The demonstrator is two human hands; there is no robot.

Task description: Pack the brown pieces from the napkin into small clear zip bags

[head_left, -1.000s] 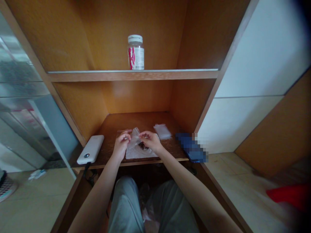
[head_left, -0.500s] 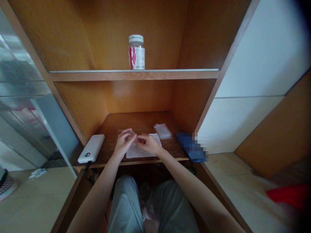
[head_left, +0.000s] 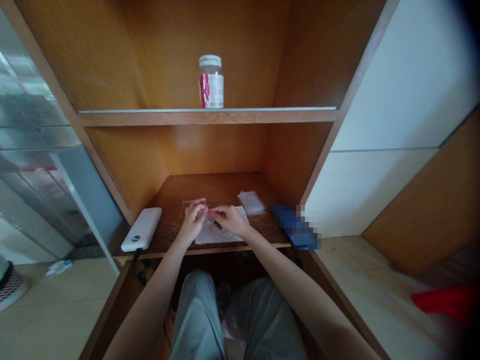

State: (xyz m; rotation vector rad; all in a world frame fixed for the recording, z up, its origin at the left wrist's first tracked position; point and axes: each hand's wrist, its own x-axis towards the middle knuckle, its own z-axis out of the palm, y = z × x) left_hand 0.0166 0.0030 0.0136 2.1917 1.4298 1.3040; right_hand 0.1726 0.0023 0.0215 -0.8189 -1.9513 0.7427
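My left hand (head_left: 193,221) is closed in a pinch above the wooden surface. Clear film of a small plastic bag (head_left: 184,206) shows around and behind its fingers. Close beside it, the fingertips of my right hand (head_left: 229,221) are pinched together, nearly meeting the left ones; what lies between them is too small to make out. Beneath both hands a white tissue-like sheet (head_left: 200,237) lies spread, partly covered by the right hand. A stack of small clear zip bags (head_left: 252,203) rests just beyond the right hand.
A white power bank (head_left: 142,229) with a black cable lies at the left. A blurred-out blue object (head_left: 296,227) sits at the front right edge. On the upper shelf (head_left: 262,116) stands a white-capped bottle (head_left: 211,85). Cabinet walls close in both sides.
My fingertips have drawn into tighter pinches, and the right fingers have straightened a little toward the left hand. The clear film at the left fingertips shows less. Other things stay put.
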